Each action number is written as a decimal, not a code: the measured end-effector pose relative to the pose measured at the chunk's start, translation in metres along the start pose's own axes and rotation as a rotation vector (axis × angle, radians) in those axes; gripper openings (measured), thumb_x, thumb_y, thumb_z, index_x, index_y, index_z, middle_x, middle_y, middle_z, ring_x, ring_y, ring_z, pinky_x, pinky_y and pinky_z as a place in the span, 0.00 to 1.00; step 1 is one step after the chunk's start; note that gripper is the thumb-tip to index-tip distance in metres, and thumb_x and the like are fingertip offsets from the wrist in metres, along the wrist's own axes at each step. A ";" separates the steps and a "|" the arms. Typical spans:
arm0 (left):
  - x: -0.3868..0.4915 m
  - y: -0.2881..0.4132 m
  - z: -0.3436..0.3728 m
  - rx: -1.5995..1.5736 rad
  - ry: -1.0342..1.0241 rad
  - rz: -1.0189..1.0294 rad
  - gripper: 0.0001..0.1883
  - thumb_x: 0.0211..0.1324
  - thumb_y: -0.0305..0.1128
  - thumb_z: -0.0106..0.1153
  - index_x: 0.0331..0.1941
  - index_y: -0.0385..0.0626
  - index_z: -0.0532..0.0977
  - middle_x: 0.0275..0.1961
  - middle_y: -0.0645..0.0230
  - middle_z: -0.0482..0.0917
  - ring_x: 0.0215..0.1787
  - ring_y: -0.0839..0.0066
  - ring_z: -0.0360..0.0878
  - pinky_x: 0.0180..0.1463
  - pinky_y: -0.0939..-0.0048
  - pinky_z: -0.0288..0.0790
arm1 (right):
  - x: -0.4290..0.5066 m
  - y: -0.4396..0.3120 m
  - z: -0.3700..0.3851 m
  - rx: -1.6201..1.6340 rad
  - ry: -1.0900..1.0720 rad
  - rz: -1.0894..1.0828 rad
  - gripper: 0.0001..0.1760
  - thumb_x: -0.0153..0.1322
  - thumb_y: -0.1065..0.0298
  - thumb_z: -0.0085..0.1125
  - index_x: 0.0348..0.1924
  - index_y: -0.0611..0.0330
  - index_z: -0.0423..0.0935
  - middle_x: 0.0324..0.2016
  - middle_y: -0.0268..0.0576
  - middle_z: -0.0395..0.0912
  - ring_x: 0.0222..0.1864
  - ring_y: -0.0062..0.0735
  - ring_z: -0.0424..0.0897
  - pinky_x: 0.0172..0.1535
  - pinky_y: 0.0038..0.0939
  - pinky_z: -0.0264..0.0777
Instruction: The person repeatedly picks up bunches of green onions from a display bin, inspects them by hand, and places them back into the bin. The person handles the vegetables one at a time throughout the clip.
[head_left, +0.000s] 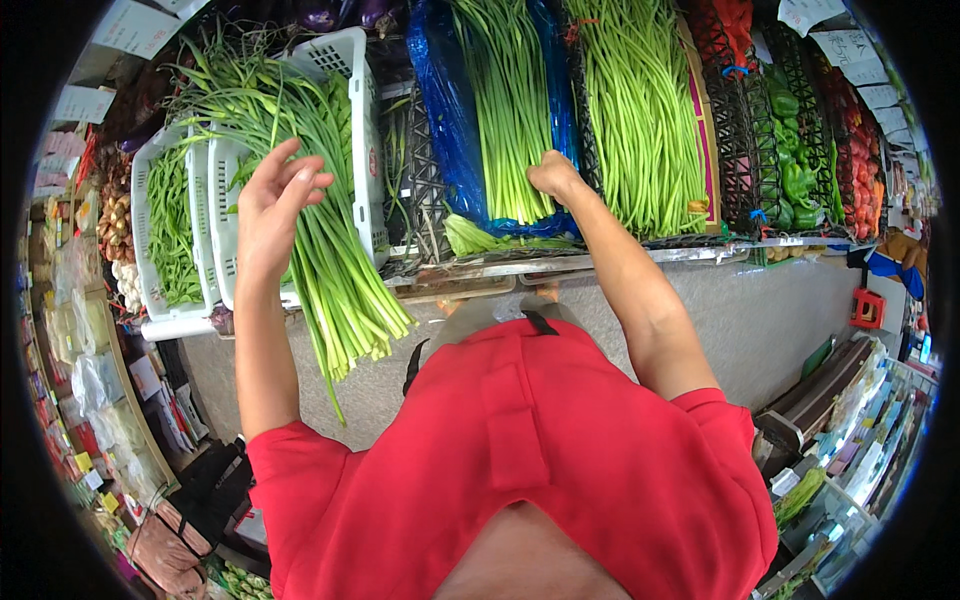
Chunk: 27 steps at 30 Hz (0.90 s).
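My left hand (274, 206) is raised with its fingers apart and slightly curled, in front of a bunch of long green stalks (337, 270) that look like garlic scapes. That bunch lies across a white plastic crate (362, 150), its pale cut ends hanging over the front. At the right side of a second pile of similar stalks (514, 142) is my right hand (556, 178), fingers curled against the stems. Its fingertips are hidden, so I cannot tell whether it grips any. Blue plastic sheeting (442, 127) lines the crate under this pile.
Yardlong beans (645, 127) fill the box to the right, with green peppers (799, 180) and tomatoes (862, 165) farther along. Green pods (174, 225) sit in another white crate at left. A metal ledge (487, 266) fronts the display. A red stool (868, 308) stands at far right.
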<state>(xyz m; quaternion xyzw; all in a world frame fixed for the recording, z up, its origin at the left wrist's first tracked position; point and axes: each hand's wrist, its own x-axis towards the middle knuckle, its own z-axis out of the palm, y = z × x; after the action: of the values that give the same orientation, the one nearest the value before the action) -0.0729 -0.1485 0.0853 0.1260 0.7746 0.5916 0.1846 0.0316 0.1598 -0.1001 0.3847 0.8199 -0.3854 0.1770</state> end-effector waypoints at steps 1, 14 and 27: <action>-0.009 -0.001 -0.005 -0.004 0.047 -0.006 0.26 0.57 0.30 0.52 0.57 0.29 0.60 0.47 0.52 0.74 0.43 0.72 0.78 0.44 0.76 0.71 | -0.001 -0.001 0.001 -0.033 0.013 -0.002 0.18 0.62 0.69 0.50 0.40 0.76 0.74 0.43 0.67 0.72 0.48 0.56 0.73 0.50 0.39 0.68; -0.144 -0.050 -0.048 -0.030 0.395 -0.141 0.19 0.57 0.26 0.54 0.51 0.28 0.66 0.43 0.60 0.76 0.43 0.76 0.75 0.48 0.76 0.70 | -0.021 0.017 -0.005 -0.363 0.326 -0.249 0.25 0.64 0.55 0.53 0.41 0.73 0.72 0.36 0.66 0.74 0.42 0.61 0.73 0.46 0.44 0.67; -0.236 -0.066 -0.023 0.108 0.117 -0.491 0.13 0.56 0.35 0.56 0.22 0.38 0.72 0.16 0.74 0.70 0.14 0.85 0.66 0.17 0.78 0.61 | -0.129 -0.073 0.014 0.009 -0.013 -0.852 0.15 0.65 0.66 0.51 0.39 0.69 0.73 0.31 0.58 0.76 0.33 0.48 0.77 0.40 0.37 0.70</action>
<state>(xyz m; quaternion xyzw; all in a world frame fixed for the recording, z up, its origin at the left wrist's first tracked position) 0.1308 -0.2832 0.0594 -0.0904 0.8217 0.4933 0.2706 0.0581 0.0553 0.0034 0.0098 0.9027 -0.4302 0.0054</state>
